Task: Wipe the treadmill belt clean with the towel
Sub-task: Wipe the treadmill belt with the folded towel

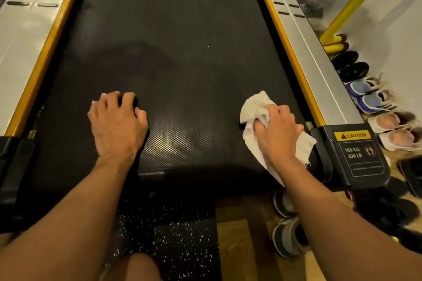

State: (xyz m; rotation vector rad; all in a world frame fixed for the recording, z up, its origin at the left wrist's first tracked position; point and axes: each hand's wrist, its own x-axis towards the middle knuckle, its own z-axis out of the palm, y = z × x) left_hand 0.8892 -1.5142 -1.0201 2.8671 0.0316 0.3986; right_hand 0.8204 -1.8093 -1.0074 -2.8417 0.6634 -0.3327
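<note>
The black treadmill belt [178,52] fills the middle of the view, with a few small white specks on it. My right hand [277,130] grips a bunched white towel [254,109] and holds it down on the belt near its right rear corner. My left hand [116,121] rests on the belt at the left, its fingers bent against the surface and nothing in it.
Silver side rails with yellow edging run along both sides [303,39] [27,29]. A black end cap with a caution label [356,150] sits at the right rear. Several pairs of shoes [374,98] line the floor at the right. A speckled rubber mat [182,235] lies below.
</note>
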